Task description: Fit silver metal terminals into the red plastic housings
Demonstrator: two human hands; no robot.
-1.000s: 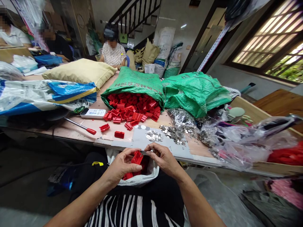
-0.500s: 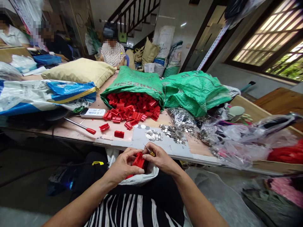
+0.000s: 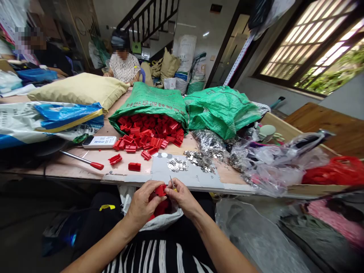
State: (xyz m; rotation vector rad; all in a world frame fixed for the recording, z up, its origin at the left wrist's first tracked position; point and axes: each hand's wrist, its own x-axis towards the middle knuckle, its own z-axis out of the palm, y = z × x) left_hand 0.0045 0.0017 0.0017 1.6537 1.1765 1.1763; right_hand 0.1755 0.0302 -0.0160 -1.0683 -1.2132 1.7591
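My left hand (image 3: pixel 144 201) is closed round a red plastic part (image 3: pixel 160 190), which it holds up above a white sack (image 3: pixel 162 223) in my lap. More red pieces show inside the sack's mouth. In my right hand (image 3: pixel 182 198) is a small awl-like tool with a yellow handle (image 3: pixel 174 189) and a thin metal point turned upward. The right fingertips are at the right end of the red part; whether they also pinch a small metal piece is too small to tell. Just beyond the hands, small shiny metal pieces (image 3: pixel 178 165) lie on a grey sheet (image 3: pixel 159 170).
A green sack (image 3: pixel 156 98) spills red parts (image 3: pixel 148 132) onto the table. Right of it lie another green sack (image 3: pixel 222 108), a bag of metal pieces (image 3: pixel 210 142) and clear plastic bags (image 3: pixel 264 163). A red-handled rod (image 3: pixel 96 165) and white box (image 3: pixel 104 141) lie left. Co-workers sit beyond.
The view has swung a little to the right. The red part has been turned between my hands, and the tool's point now stands more upright.
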